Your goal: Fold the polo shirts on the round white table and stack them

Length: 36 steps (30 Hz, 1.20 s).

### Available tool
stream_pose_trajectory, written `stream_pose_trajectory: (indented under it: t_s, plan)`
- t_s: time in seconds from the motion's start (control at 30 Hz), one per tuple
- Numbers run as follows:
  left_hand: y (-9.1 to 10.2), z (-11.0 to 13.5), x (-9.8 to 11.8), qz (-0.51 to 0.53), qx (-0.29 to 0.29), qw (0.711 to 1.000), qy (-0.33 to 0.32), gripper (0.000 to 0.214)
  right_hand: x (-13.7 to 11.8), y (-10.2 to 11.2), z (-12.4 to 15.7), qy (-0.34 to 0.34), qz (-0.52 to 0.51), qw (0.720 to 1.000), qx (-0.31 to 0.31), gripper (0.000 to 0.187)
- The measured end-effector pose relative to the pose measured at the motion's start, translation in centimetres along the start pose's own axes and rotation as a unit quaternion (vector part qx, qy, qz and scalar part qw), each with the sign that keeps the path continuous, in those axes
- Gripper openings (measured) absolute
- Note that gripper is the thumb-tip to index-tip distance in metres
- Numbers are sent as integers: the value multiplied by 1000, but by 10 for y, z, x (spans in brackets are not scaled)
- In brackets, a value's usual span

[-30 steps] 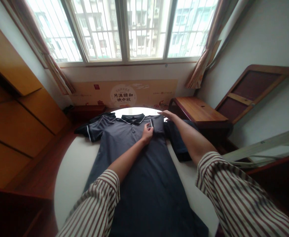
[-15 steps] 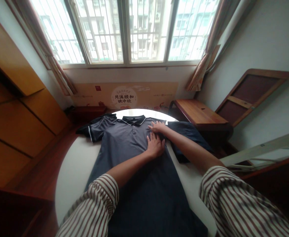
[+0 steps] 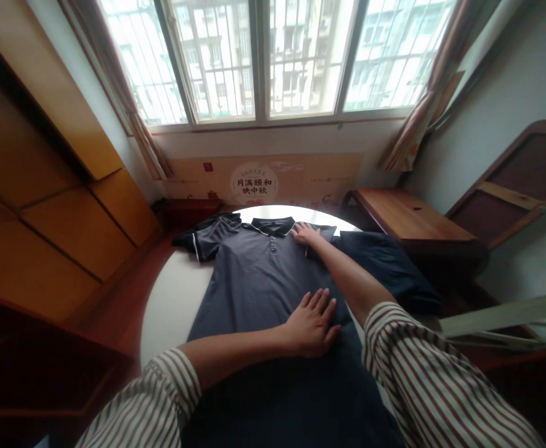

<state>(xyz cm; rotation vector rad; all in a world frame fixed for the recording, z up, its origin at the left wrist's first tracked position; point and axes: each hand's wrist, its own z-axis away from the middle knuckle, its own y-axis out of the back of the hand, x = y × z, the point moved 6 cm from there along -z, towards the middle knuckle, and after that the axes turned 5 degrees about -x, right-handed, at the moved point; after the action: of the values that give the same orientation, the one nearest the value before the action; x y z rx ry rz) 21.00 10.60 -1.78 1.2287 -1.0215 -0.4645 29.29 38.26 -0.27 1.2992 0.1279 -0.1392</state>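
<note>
A dark grey polo shirt (image 3: 249,280) lies spread front side up, its black collar toward the window and its lower part toward me. My left hand (image 3: 314,323) rests flat on the shirt's body, right of its middle, fingers stretched out. Farther up, my right hand (image 3: 306,234) lies on the shirt's shoulder beside the collar, fingers spread. Neither hand grips anything. To the right of the shirt sits a dark folded cloth (image 3: 385,264), and some black fabric (image 3: 184,241) shows beyond the left sleeve.
The round white table (image 3: 170,302) bears the shirt. Beyond its right side stands a wooden bench or low table (image 3: 408,214). Orange-brown cabinets (image 3: 68,230) line the left, and a window (image 3: 263,62) is ahead. A printed banner (image 3: 301,180) lies along the wall below it.
My left hand has slid down the shirt toward me, away from the right hand. My right hand has moved up toward the collar. The view has turned slightly left.
</note>
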Motion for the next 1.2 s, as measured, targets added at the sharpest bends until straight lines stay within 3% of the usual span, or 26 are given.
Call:
stream_pose_trajectory:
  t_s: [0.2, 0.3, 0.37, 0.43, 0.53, 0.6, 0.7, 0.8, 0.9, 1.03, 1.2]
  plan:
    - [8, 13, 13, 25, 29, 999, -37, 56, -16, 17, 14, 8, -6, 999, 41, 58]
    - [45, 28, -14, 90, 87, 992, -31, 40, -37, 24, 40, 50, 5, 995, 84, 52]
    - [88, 46, -62, 103, 169, 979, 49, 32, -55, 16, 68, 92, 12, 991, 93, 49]
    - [135, 73, -126, 55, 258, 949, 171, 30, -75, -3, 105, 145, 18, 986, 86, 45]
    - [190, 118, -223, -71, 313, 859, 398, 34, -105, -43, 176, 250, 26, 966, 65, 47]
    - [208, 146, -274, -97, 317, 789, 518, 49, -125, -70, 229, 362, 15, 932, 30, 56]
    - [207, 166, -323, -38, 250, 758, 601, 73, -141, -96, 293, 458, -25, 888, -34, 64]
    - [200, 171, -342, -5, 215, 763, 610, 76, -145, -105, 327, 498, -53, 862, -82, 68]
    - [197, 172, -345, -9, 220, 762, 609, 67, -145, -105, 335, 499, -70, 859, -91, 69]
    - [200, 170, -338, -51, 262, 767, 584, 53, -144, -106, 331, 494, -75, 862, -87, 69]
    - [215, 153, -318, -129, 344, 798, 477, 25, -143, -110, 329, 496, -79, 860, -87, 68]
